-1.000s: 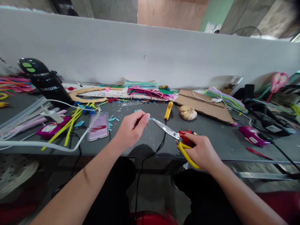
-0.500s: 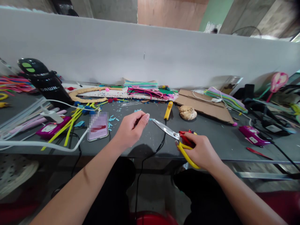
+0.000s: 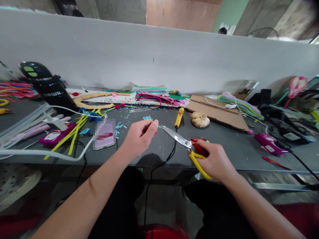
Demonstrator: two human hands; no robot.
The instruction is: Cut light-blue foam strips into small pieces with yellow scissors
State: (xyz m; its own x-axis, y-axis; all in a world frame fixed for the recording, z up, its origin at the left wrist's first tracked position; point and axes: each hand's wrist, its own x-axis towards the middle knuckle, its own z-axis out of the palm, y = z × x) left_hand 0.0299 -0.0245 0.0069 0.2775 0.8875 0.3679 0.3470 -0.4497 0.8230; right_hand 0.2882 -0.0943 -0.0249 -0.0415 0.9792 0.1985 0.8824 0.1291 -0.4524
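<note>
My left hand (image 3: 141, 136) is closed in a pinch, thumb against forefinger, on a small light-blue strip (image 3: 160, 126). Only a short end of the strip sticks out past the fingertips. My right hand (image 3: 216, 159) is wrapped round the yellow and red handles of a pair of scissors (image 3: 177, 137). The blades point left and look almost closed, their tips at the strip's free end; whether they touch it I cannot tell. On the table beyond the left hand lies a little pile of light-blue cut pieces (image 3: 147, 118), with more bits scattered by the phone (image 3: 104, 134).
A yellow-handled tool (image 3: 178, 117) with a black cord and a pale brown lump (image 3: 199, 119) lie beyond the scissors. A black bottle (image 3: 51, 88) and yellow-green pipe cleaners (image 3: 66, 137) are at left. Cardboard (image 3: 216, 113) and a purple device (image 3: 269, 144) occupy the right.
My left hand has shifted very slightly, and more of the blue pile behind it shows. The scissors have stayed almost in place, with their tips at the strip.
</note>
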